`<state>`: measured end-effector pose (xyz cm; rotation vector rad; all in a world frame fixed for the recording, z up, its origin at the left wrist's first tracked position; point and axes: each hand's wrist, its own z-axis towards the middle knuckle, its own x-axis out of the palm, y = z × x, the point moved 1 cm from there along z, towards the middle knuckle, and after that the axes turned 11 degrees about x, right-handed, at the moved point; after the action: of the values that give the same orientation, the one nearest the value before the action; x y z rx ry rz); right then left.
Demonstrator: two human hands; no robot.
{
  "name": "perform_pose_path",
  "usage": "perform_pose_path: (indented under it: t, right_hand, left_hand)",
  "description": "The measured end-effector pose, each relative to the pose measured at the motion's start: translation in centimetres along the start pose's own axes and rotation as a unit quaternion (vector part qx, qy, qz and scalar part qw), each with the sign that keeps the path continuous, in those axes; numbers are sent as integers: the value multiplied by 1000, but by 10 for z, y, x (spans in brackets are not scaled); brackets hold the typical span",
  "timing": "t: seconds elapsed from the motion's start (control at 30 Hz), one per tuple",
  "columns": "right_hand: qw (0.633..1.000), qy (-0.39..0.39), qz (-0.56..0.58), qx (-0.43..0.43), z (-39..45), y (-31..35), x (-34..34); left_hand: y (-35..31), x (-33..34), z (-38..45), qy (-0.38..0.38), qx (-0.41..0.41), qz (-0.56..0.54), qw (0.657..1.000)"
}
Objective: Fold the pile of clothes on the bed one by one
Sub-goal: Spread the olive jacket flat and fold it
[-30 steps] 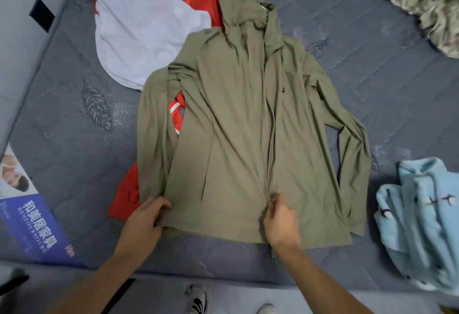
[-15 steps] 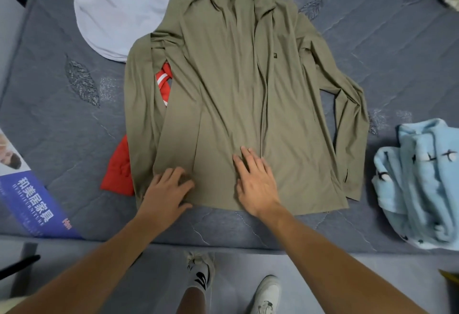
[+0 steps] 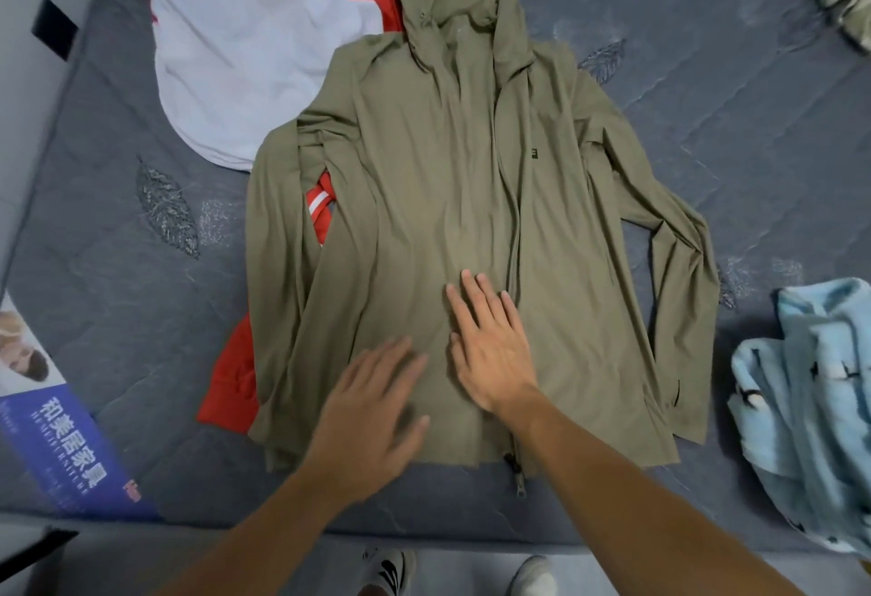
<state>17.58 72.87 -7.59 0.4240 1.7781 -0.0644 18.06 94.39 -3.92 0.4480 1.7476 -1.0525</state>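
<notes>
Grey quilted mattress with silvery leaf motifs stitched into its cover, one at left, another near the top. A printed label with blue ground and white characters lies on the mattress's near left corner, and a small black patch sits on the pale wall along the left edge. Below the mattress's near edge, a strip of floor with two shoes, one white with black markings, the other plain white.
</notes>
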Motion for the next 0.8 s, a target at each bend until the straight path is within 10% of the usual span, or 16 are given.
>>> perform_pose_path:
  t: [0.23, 0.43, 0.8]
  right_hand:
    - [998, -9, -27, -48, 45, -51, 23]
    - [995, 17, 64, -74, 54, -65, 14]
    - [997, 6, 32, 70, 139, -338, -97]
  left_hand:
    - [10, 74, 64, 37, -86, 44, 995]
    - [-46, 70, 124, -74, -98, -1, 992]
    - [-136, 78, 356, -54, -124, -1, 991]
